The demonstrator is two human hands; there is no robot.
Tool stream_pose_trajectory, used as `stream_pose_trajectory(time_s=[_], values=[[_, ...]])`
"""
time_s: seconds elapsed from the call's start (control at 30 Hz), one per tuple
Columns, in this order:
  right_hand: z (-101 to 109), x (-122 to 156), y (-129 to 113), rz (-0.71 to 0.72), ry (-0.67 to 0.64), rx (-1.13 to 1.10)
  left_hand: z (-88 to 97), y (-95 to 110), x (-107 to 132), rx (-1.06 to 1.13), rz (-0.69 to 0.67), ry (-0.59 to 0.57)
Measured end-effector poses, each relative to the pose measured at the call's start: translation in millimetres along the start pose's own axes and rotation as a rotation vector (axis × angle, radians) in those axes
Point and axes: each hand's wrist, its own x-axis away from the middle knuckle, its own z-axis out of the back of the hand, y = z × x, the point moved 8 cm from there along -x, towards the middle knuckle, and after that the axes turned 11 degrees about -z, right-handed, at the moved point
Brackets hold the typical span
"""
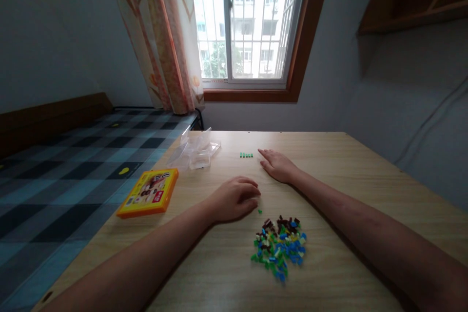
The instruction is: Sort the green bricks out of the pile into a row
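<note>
**Lining up green bricks: handling notes and a count**

Seen at mid-table: left hand [236, 198] knuckles up, fingers curled under, tips down on the wooden table [347, 180] just beside 1 loose green brick [260, 211]. Cannot tell whether anything is pinched beneath those fingers. Farther off and slightly right: right hand [278, 165] lying flat, palm down, fingers pressed together, tips pointing left toward the green row [246, 155] and stopping just short of it.

Judged best for the step in hand:
- Pinch the loose green brick with thumb and forefinger only; avoid dragging the wrist through the mixed pile [280, 248] lying near, just right of the left forearm.
- Carry it over the table, not along it, and set it down at 1 end of the row, touching its neighbour.
- Keep the flat right hand still as a stop beside the row, without nudging it.
- Pick further greens from the near-left fringe of the pile, where green shows most.

Count:
- 2 hands, both bare.
- 1 row of roughly 5 green bricks; too small to count surely.
- 1 loose green brick.
- 1 mixed pile of blue, green, brown, white and yellow pieces; far too many to count.
- 1 yellow box [149, 192] at the left table edge.
- 1 heap of clear plastic packaging [195, 152], far left of the row.
</note>
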Motion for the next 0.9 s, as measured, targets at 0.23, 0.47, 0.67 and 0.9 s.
stream_pose_trajectory(time_s=[0.23,0.47,0.67,0.9], values=[[-3.7,58.4,-1.8,-0.009,-0.075,0.068,-1.0,4.8,0.9,0.042,-0.022,-0.041],[3.8,97.0,-6.2,0.132,-0.143,0.003,-5.8,6.6,2.8,0.004,0.070,-0.135],[13.0,100.0,-8.1,0.130,-0.135,-0.055,-9.7,10.6,5.8,-0.012,0.094,-0.166],[21.1,100.3,-7.1,0.127,-0.112,-0.145,-14.4,24.7,13.1,0.080,0.058,-0.209]])
